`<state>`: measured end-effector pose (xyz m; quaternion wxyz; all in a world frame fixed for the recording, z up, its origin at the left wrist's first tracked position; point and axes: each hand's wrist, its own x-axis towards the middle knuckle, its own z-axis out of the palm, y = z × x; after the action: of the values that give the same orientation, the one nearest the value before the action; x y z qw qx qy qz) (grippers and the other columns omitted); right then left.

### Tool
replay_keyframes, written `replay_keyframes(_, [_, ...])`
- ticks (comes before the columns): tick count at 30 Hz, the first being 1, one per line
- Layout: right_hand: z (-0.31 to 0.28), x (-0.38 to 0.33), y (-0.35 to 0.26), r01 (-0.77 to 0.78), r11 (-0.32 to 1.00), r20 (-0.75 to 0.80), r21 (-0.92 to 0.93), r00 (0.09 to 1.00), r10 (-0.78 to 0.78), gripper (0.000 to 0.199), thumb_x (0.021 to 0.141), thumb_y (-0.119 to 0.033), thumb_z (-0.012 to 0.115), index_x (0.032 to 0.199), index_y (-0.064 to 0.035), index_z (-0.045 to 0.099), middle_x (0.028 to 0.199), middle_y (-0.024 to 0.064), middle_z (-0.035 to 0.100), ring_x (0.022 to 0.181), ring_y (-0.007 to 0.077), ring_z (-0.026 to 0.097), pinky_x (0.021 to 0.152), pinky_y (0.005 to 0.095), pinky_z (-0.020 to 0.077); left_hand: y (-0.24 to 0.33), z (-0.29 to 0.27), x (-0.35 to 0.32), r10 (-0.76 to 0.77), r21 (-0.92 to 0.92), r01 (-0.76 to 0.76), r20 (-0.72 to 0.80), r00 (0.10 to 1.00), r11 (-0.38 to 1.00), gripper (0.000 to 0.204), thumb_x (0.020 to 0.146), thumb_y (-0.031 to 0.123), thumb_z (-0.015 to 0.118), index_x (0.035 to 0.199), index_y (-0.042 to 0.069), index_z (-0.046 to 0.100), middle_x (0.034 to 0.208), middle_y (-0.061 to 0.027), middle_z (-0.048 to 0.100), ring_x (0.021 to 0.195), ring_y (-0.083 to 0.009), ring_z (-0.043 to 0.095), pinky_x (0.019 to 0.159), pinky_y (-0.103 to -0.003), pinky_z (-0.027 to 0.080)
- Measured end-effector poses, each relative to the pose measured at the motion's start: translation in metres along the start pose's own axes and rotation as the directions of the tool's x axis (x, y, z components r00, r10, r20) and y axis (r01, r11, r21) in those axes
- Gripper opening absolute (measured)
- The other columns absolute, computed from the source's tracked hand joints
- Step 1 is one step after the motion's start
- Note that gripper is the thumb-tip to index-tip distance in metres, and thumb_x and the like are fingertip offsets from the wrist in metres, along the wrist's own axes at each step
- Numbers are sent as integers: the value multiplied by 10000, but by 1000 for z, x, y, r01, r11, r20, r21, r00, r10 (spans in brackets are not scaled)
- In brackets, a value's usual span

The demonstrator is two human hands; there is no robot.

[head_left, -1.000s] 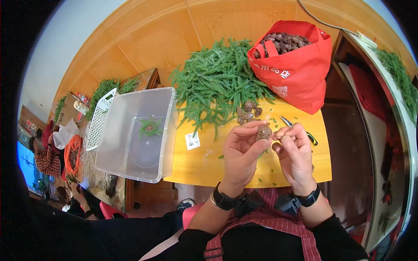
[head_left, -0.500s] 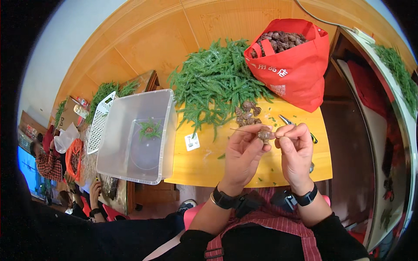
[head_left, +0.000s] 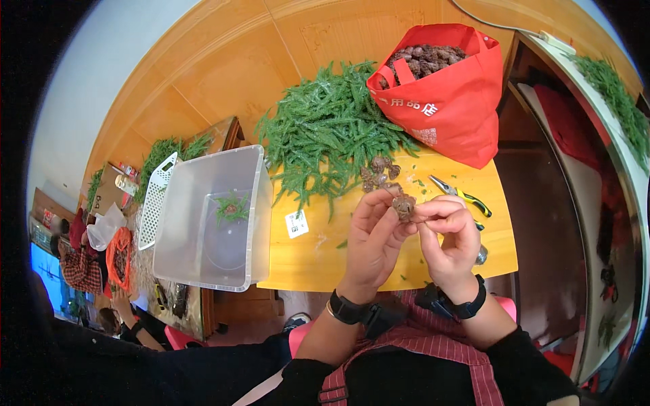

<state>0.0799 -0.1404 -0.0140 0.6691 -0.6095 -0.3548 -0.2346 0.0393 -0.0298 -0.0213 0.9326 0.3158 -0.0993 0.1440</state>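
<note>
A small brown pine cone [head_left: 404,206] is held up above the yellow table, gripped in the fingertips of my left hand [head_left: 374,237]. Close against its right side, my right hand [head_left: 447,233] has thumb and fingers pinched together; what lies between them is too small to make out. Several loose pine cones [head_left: 377,170] lie on the table just beyond my left hand. Pliers with yellow and black handles [head_left: 477,204] rest open-jawed beyond my right hand. A clear plastic bin [head_left: 203,267], left of my hands, holds a small green sprig with a brown centre [head_left: 232,207].
Green artificial pine sprigs [head_left: 325,128] are heaped at the table's back. A red bag [head_left: 440,115] full of pine cones stands at the back right. A white card [head_left: 296,224] lies by the bin. Beyond a white perforated basket [head_left: 157,199], other people sit working at the left.
The pine cone has turned in my fingers, and the thin wire that stuck out to its left no longer shows. My right hand has shifted slightly left and down, uncovering the pliers.
</note>
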Motion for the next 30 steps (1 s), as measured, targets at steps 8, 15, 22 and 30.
replay_keyframes(8, [-5, 2, 1, -45, 999, 1, 13, 999, 45, 211, 690, 67, 610, 746, -49, 443, 894, 129, 635, 792, 237, 579, 718, 329, 466, 3, 2, 1, -98, 43, 101, -73, 993, 994, 280, 903, 50, 451, 1182, 32, 462, 1121, -125, 546, 943, -195, 583, 768, -286, 508])
replay_keyframes(15, [-4, 2, 0, -7, 1000, 25, -5, 1000, 8, 188, 702, 62, 609, 739, -35, 453, 891, 133, 620, 783, 214, 583, 719, 313, 475, 1, -1, 1, -35, 92, 40, -55, 998, 995, 165, 889, 57, 480, 1051, 36, 504, 1098, -136, 549, 907, -211, 593, 734, -281, 526])
replay_keyframes(22, [-5, 1, -8, -320, 878, 48, 357, 945, 324, 133, 770, 81, 562, 783, -3, 459, 921, 152, 580, 825, 149, 573, 771, 284, 480, 1, 6, -1, -50, -44, 47, -67, 997, 998, 126, 893, 79, 487, 1014, 51, 506, 1065, -129, 550, 879, -201, 589, 720, -277, 525])
replay_keyframes(30, [-9, 3, -8, -423, 821, 128, 383, 905, 406, 123, 783, 76, 551, 799, -6, 460, 910, 132, 585, 829, 144, 573, 773, 273, 463, -2, 5, -1, 5, 83, 2, -80, 997, 997, 119, 880, 75, 510, 995, 60, 486, 1047, -126, 547, 847, -189, 581, 710, -266, 514])
